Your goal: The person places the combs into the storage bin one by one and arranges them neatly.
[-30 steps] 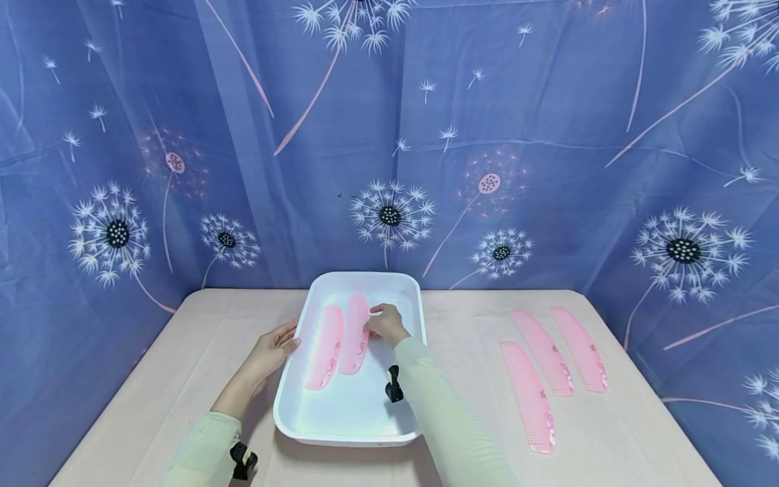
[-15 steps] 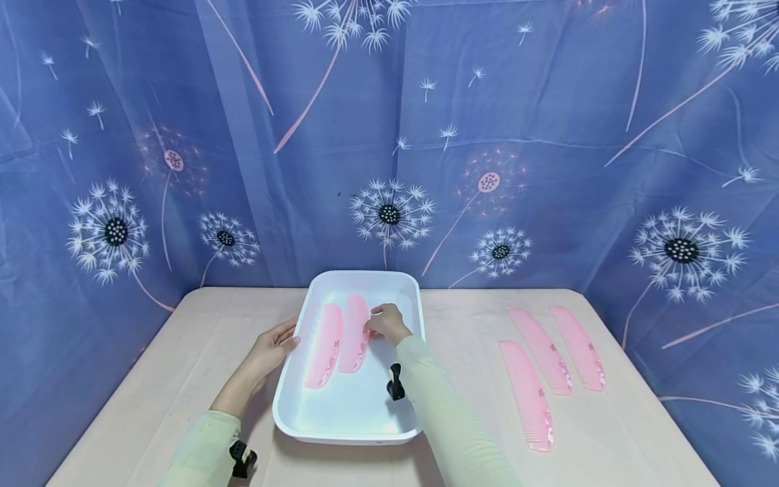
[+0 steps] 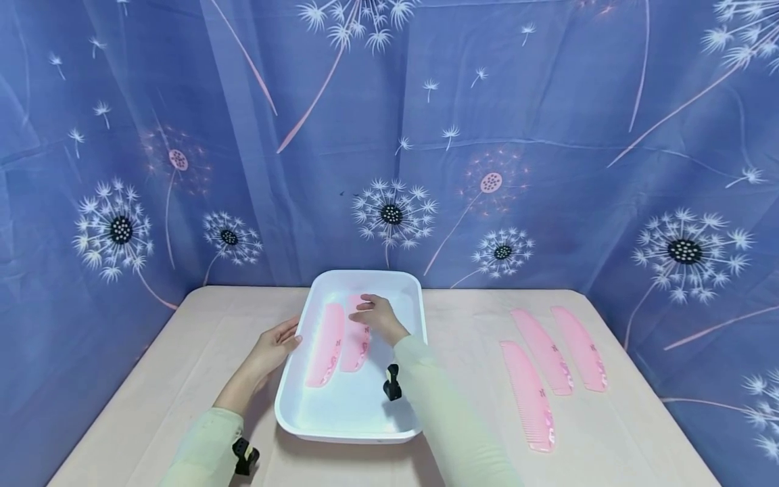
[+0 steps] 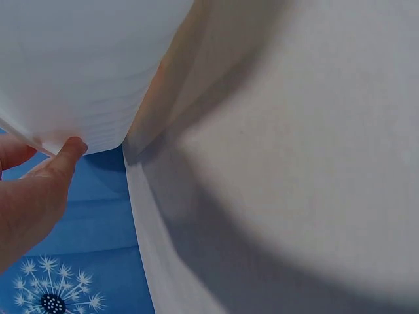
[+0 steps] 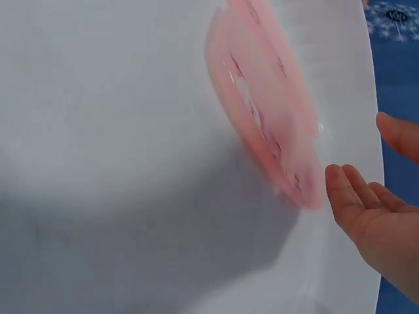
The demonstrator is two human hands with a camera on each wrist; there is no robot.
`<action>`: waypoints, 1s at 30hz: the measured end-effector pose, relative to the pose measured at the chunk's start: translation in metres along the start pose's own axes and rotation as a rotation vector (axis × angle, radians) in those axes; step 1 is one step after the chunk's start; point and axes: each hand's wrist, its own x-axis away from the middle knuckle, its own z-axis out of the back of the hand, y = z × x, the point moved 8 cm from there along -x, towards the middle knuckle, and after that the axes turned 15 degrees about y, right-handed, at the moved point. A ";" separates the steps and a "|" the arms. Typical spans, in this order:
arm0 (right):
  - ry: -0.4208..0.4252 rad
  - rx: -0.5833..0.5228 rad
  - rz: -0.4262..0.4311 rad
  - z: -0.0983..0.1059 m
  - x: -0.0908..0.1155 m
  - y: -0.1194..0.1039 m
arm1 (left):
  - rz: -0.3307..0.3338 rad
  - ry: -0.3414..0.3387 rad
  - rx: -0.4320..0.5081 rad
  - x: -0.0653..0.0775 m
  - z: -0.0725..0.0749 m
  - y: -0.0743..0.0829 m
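My left hand (image 3: 274, 348) grips the left rim of a white plastic tray (image 3: 347, 412); in the left wrist view its digits lie on both sides of the rim. Inside the tray two pink combs lie side by side, a left comb (image 3: 327, 348) and a right comb (image 3: 353, 355). My right hand (image 3: 379, 318) is over the right comb with fingers spread and nothing between them, covering part of its upper half. In the right wrist view that comb (image 5: 262, 124) lies beside the fingertips (image 5: 334, 173), which are apart from it.
Three more pink combs lie on the table at the right: a near one (image 3: 528, 399), a middle one (image 3: 544, 353) and a far one (image 3: 580, 350). A cream cloth (image 3: 468, 325) covers the table. Blue dandelion-print curtains (image 3: 292, 223) hang behind and at both sides.
My right hand has let go of the right comb, its fingers opening and shifting slightly up and left over it. My left hand and the tray keep their place.
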 end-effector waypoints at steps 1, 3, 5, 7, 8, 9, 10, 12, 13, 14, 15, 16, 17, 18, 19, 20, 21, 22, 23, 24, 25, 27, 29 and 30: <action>-0.001 0.010 0.001 -0.003 0.001 0.000 | 0.002 0.002 -0.004 0.000 0.000 0.000; -0.003 0.032 0.003 -0.008 0.003 0.001 | 0.011 0.007 -0.011 -0.001 0.001 -0.002; -0.007 0.061 -0.005 -0.014 0.003 0.003 | 0.013 0.008 -0.017 -0.001 0.001 -0.002; -0.023 0.090 -0.002 -0.020 0.005 0.005 | 0.011 0.007 -0.020 -0.002 0.001 -0.003; -0.035 0.103 0.001 -0.023 0.007 0.005 | 0.010 0.007 -0.019 -0.002 0.001 -0.003; -0.046 0.111 0.002 -0.025 0.008 0.006 | 0.008 0.007 -0.015 -0.002 0.001 -0.002; -0.056 0.118 0.004 -0.028 0.009 0.006 | 0.006 0.007 -0.010 -0.002 0.001 -0.002; -0.074 0.127 0.018 -0.031 0.012 0.006 | 0.001 0.004 -0.003 -0.002 0.000 -0.002; -0.080 0.130 0.025 -0.033 0.013 0.006 | -0.001 0.004 0.000 -0.003 0.000 -0.002; -0.083 0.141 0.036 -0.034 0.013 0.006 | -0.003 0.003 0.002 -0.002 0.000 -0.001; -0.086 0.153 0.046 -0.035 0.014 0.006 | -0.004 0.003 0.003 -0.002 0.000 -0.001; -0.087 0.167 0.055 -0.036 0.014 0.006 | -0.006 0.002 -0.001 -0.002 0.000 -0.001; -0.088 0.186 0.064 -0.037 0.015 0.006 | -0.006 0.003 0.000 -0.002 0.000 -0.001; -0.088 0.208 0.074 -0.038 0.016 0.006 | -0.006 0.003 0.000 -0.002 0.000 -0.001; -0.088 0.228 0.081 -0.038 0.016 0.006 | -0.006 0.004 -0.002 -0.002 0.000 -0.001; -0.087 0.250 0.092 -0.039 0.017 0.005 | -0.007 0.003 -0.002 -0.002 0.001 -0.001; -0.087 0.268 0.101 -0.039 0.017 0.005 | -0.007 0.004 -0.003 -0.002 0.001 -0.001; -0.086 0.282 0.110 -0.040 0.017 0.005 | -0.009 0.004 -0.002 -0.002 0.001 -0.001; -0.087 0.298 0.119 -0.040 0.018 0.004 | -0.008 0.004 0.000 -0.002 0.001 -0.001; -0.087 0.311 0.129 -0.041 0.018 0.003 | -0.009 0.004 -0.003 -0.002 0.001 -0.001; -0.087 0.322 0.139 -0.041 0.018 0.003 | -0.008 0.006 0.000 -0.002 0.001 0.000; -0.087 0.337 0.152 -0.042 0.018 0.002 | -0.005 0.006 -0.001 -0.001 0.001 0.000; -0.086 0.351 0.155 -0.042 0.018 0.002 | -0.004 0.008 -0.002 -0.001 0.001 -0.001; -0.085 0.356 0.155 -0.042 0.018 0.002 | -0.004 0.009 -0.003 -0.001 0.001 -0.001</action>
